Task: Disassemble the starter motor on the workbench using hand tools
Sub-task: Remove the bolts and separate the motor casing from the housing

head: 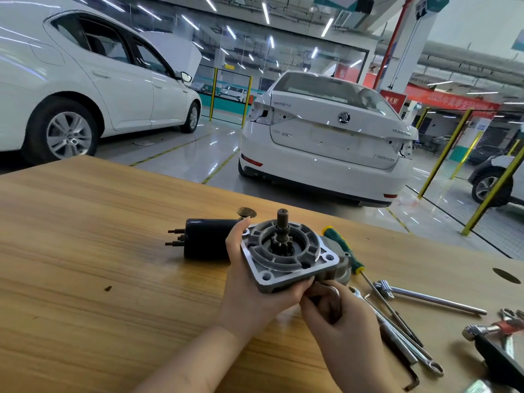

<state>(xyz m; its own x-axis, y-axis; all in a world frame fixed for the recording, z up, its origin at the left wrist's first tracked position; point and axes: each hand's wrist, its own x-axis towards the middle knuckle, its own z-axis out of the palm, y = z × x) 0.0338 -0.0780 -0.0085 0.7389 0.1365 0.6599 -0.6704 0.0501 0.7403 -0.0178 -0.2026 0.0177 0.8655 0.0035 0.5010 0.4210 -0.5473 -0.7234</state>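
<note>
I hold the starter motor's grey aluminium drive-end housing (289,258) above the wooden workbench (99,251), its face tilted towards me. The dark pinion shaft (282,229) sticks up from its middle. My left hand (249,282) grips the housing from the left and below. My right hand (343,327) is at the housing's lower right corner, fingers closed on a bent metal piece (333,296) there; what it is I cannot tell. The black cylindrical motor body (208,238) lies on the bench behind my left hand, with studs pointing left.
A green-and-yellow screwdriver (347,251) lies right of the housing. Wrenches and a T-handle socket bar (425,299) are spread at the right, with a hammer (487,330) near the edge. A small round disc (246,212) lies behind the motor body. White cars stand beyond the bench.
</note>
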